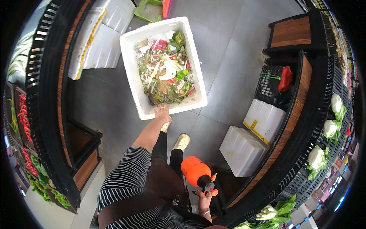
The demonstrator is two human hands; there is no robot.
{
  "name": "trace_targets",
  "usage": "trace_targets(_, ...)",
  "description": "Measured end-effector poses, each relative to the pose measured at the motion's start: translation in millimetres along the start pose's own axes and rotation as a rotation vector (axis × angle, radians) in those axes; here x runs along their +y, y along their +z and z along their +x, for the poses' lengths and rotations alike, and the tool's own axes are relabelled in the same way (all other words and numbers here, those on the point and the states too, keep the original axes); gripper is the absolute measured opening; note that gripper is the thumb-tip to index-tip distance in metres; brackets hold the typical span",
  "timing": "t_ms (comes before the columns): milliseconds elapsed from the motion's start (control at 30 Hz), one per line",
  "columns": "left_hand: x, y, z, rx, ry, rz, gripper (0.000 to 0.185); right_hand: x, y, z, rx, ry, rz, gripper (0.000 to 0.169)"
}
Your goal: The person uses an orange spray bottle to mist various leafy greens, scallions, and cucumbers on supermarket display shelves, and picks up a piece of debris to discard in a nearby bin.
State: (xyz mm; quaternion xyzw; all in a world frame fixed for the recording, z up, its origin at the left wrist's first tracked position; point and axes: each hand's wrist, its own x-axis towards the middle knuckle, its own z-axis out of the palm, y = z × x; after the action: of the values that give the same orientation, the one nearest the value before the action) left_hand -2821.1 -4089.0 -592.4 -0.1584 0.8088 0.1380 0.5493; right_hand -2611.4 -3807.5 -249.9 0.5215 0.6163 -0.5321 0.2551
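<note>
In front of me, a white foam box (201,83) holds vegetable scraps (165,68): wilted leaves, pale peelings and red bits. My left hand (162,113) reaches down to the box's near rim, fingers hooked over its inner edge and thumb side partly hidden. Low at my right side, an orange pump spray bottle (196,170) tilts away from me. Around its handle, below the dark neck and by the orange nozzle, my right hand (203,200) is closed.
White foam boxes (243,150) stand under the right-hand shelf, beside a black crate (267,86) with a red bag (286,78). More foam boxes (103,48) are at far left. A green dustpan (148,11) lies beyond. Produce racks (303,160) curve along both sides.
</note>
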Motion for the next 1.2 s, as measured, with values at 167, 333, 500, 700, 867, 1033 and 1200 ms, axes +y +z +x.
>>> trace_targets(167, 4.6, 39.9, 40.9, 0.129, 0.048, 0.088, 0.081, 30.9, -28.1, 8.1, 0.092, 0.024, -0.007, 0.008)
trace_targets(333, -7.2, 64.9, 56.6, 0.389, 0.103, 0.177, 0.025, 53.9, -67.6, 9.5, 0.088, 0.042, 0.019, 0.014)
trace_targets(500, -1.4, 46.9, 20.3, 0.38, 0.151, 0.245, 0.025, 96.1, -121.8, 1.0, 0.072, 0.015, 0.056, 0.015)
trace_targets(700, -8.4, 90.4, -77.0, 0.382, 0.217, 0.229, 0.024, 144.3, -180.3, -10.0, 0.003, -0.047, 0.118, 0.012)
trace_targets(867, -31.8, 164.8, -173.4, 0.198, 0.255, 0.293, 0.026, 214.1, -227.1, -28.0, 0.029, -0.127, 0.179, 0.012)
trace_targets(1033, -45.0, 259.2, -241.8, 0.16, 0.277, 0.485, 0.031, 318.5, -265.5, -41.5, 0.112, -0.196, 0.267, 0.02)
trace_targets(1200, -94.4, 346.3, -269.8, 0.16, 0.35, 0.612, 0.038, 411.8, -292.6, -107.5, 0.134, -0.249, 0.307, 0.015)
